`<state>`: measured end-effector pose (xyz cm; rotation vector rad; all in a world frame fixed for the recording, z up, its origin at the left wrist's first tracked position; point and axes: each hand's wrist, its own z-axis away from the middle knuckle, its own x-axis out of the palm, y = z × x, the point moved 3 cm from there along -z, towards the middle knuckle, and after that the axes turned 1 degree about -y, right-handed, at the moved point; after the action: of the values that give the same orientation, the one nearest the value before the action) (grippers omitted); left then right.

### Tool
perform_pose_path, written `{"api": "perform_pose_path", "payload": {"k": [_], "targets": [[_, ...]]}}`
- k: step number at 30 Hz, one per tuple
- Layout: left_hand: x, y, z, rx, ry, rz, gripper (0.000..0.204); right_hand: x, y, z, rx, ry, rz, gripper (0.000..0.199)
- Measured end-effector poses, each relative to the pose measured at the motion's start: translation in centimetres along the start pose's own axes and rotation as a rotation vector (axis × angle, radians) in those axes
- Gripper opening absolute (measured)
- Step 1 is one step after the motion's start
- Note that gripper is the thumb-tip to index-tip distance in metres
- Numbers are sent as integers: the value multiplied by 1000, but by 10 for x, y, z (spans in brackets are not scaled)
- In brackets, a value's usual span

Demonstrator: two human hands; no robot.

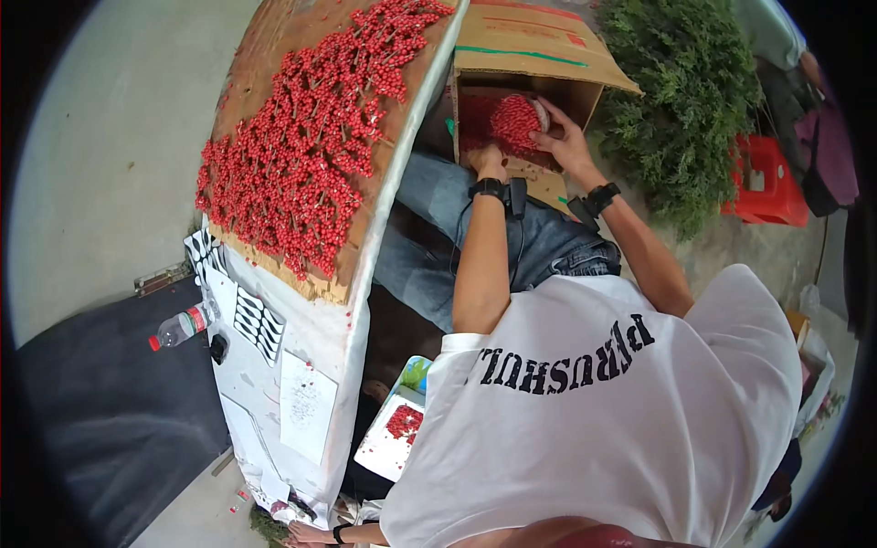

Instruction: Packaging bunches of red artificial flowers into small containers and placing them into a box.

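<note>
left hand [488, 163] fisted inside cardboard box [539, 55] | right hand [559, 137] clasping red berry bundle [514, 121] (both arms outstretched)

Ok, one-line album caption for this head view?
Seated person's left hand and right hand grip a bunch of red berries inside a cardboard box, beside a table spread with berry sprigs.

red berry bunch [514, 123], brown cardboard box [539, 50], white shirt [621, 411]
</note>
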<state>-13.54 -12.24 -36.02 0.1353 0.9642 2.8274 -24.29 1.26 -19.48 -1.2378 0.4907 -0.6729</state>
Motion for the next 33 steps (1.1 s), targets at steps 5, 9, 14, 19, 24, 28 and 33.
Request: {"api": "perform_pose_path", "payload": {"k": [5,9,14,19,24,28,33], "targets": [[1,23,38,-22,-25,59,43,23,-28,-4,-416,72,600,73],[-5,28,53,55,-52,-51,47,17,8,-47,-410,263,694,61],[-4,13,35,226,-124,-30,35,-11,116,-133,213,317,918,55],[-3,-5,18,87,28,-16,26,-27,187,-173,542,316,968,43],[-4,14,44,134,-29,-6,26,-3,216,-192,634,180,922,41],[-1,34,60,34,36,4,10,25,255,-200,565,64,820,41],[-1,29,56,-49,59,42,13,41,310,-206,456,-185,451,43]]}}
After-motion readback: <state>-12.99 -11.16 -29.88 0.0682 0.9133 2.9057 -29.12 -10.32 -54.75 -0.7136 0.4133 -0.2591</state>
